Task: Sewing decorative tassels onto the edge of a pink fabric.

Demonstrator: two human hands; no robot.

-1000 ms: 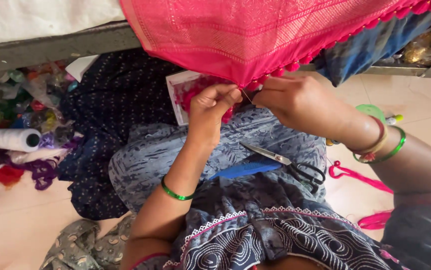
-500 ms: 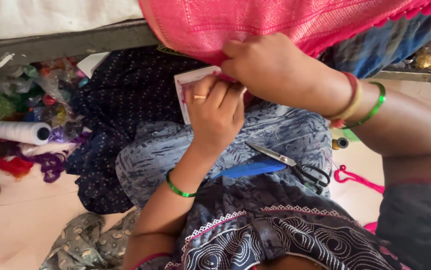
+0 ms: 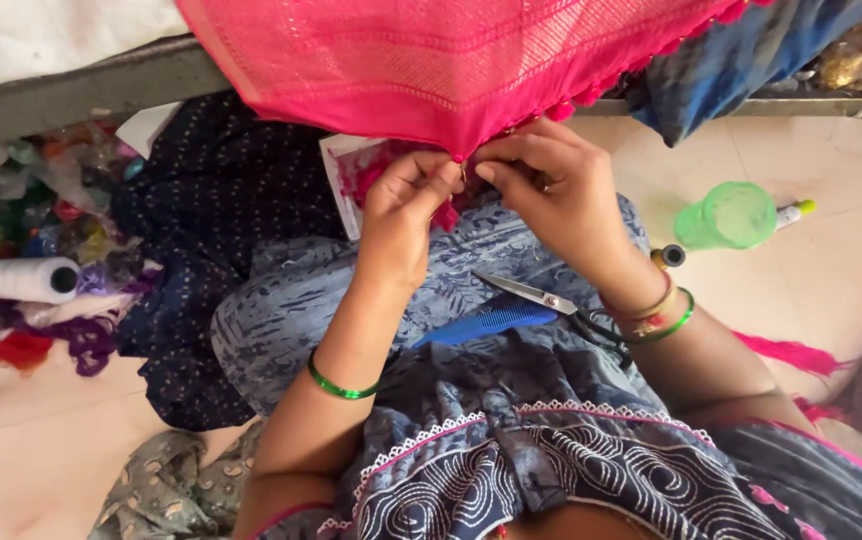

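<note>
Hands (image 3: 406, 215) lowered — pinching pink cloth (image 3: 451, 65) edge

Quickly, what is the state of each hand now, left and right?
Left hand: fingers pinched shut on the lower edge of the pink cloth.
Right hand: fingers pinched shut on the same edge, beside the left.

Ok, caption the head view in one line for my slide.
Both hands, left hand and right hand, pinch the tasselled edge of a pink cloth above scissors and a blue comb.

Home sewing corner, thread spool (image 3: 16, 279), scissors (image 3: 551, 303), tiled floor (image 3: 831, 270)
</note>
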